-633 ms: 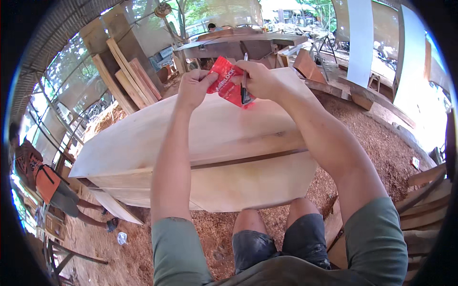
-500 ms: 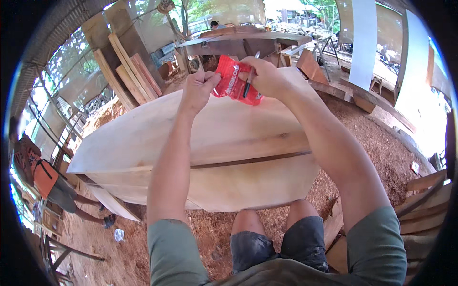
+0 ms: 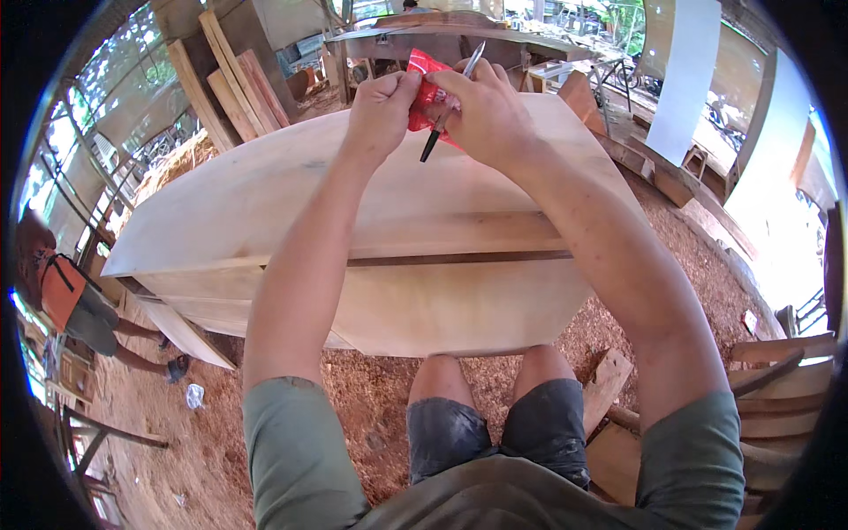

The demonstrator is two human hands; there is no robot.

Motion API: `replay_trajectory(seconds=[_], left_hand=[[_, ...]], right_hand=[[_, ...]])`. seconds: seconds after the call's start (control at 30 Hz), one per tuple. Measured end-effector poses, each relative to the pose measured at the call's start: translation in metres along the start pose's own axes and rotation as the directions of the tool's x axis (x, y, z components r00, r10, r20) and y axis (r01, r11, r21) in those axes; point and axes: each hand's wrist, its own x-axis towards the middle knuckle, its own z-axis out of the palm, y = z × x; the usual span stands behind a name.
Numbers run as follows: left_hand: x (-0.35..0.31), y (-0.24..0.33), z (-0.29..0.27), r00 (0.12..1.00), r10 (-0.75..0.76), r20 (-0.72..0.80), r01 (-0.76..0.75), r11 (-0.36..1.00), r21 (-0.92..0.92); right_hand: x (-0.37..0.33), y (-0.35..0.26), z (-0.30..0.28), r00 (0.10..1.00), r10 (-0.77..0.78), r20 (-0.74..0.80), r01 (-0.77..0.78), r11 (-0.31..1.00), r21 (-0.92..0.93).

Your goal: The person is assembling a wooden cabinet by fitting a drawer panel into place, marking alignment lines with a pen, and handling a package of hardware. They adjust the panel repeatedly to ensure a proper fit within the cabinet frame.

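My left hand pinches one edge of a red plastic packet between thumb and fingers. On the packet's other side, my right hand is closed on it and also holds a pen. The pen slants through the right hand, its black end pointing down and its silvery end sticking up past the fingers. Much of the packet is hidden behind my fingers. Both hands are raised above the far part of a pale wooden hull-like body.
To the left stands a person with an orange bag. Long planks lean at the back left, and a big wooden piece stands behind the hull. Stacked timber is at my right. Sawdust and wood chips cover the ground.
Both hands have come closer together, and the packet is more bunched and covered. The pen has tilted, its black end now lower left. My view has shifted slightly, so the hull appears higher.
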Motion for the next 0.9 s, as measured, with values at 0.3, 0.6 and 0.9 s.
replay_trajectory(seconds=[0.3,0.6,0.9], left_hand=[[0.0,0.009,0.002,0.995,0.0,0.099,0.044,0.897,-0.44],[0.007,-0.032,-0.022,0.99,-0.097,-0.104,0.142,0.736,0.662],[0.015,-0.02,-0.029,0.988,-0.044,-0.15,-0.045,0.839,-0.542]], right_hand=[[0.001,0.013,-0.004,0.996,0.003,0.085,-0.018,0.985,0.171],[0.002,0.037,0.001,0.86,0.343,0.378,-0.51,0.605,0.611],[0.004,0.049,-0.012,0.514,0.353,0.782,-0.855,0.279,0.437]])
